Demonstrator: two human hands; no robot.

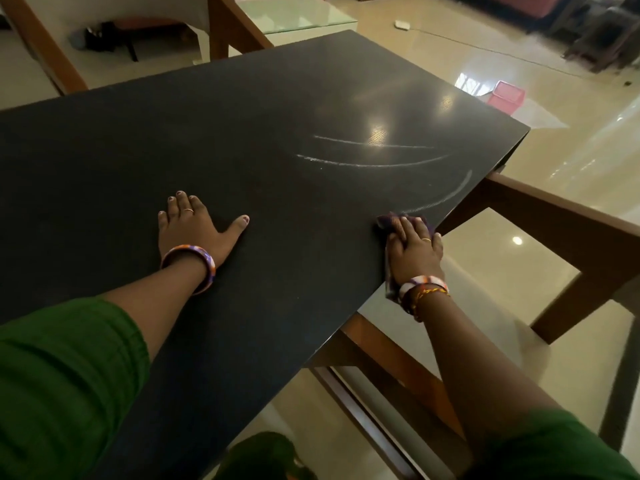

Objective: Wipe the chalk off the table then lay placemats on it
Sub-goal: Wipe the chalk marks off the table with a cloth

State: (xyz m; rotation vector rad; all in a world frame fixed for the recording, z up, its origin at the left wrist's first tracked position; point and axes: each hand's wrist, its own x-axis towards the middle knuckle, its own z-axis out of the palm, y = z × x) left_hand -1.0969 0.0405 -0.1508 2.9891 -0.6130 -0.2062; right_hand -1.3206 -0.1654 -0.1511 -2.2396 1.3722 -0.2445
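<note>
A black table [207, 140] fills the view. White chalk lines [374, 162] curve across its right half, and one more chalk arc [450, 195] runs close to the right edge. My left hand [194, 230] rests flat on the tabletop with its fingers spread. My right hand [415, 247] presses a purple cloth [389, 220] onto the table at the right edge, just below the chalk arc. Part of the cloth hangs under my wrist over the edge. No placemats are in view.
A wooden chair [540, 237] stands beside the table's right edge, under my right arm. More wooden chairs [235, 26] stand at the far side. A pink basket [505, 97] lies on the shiny tiled floor beyond the far right corner.
</note>
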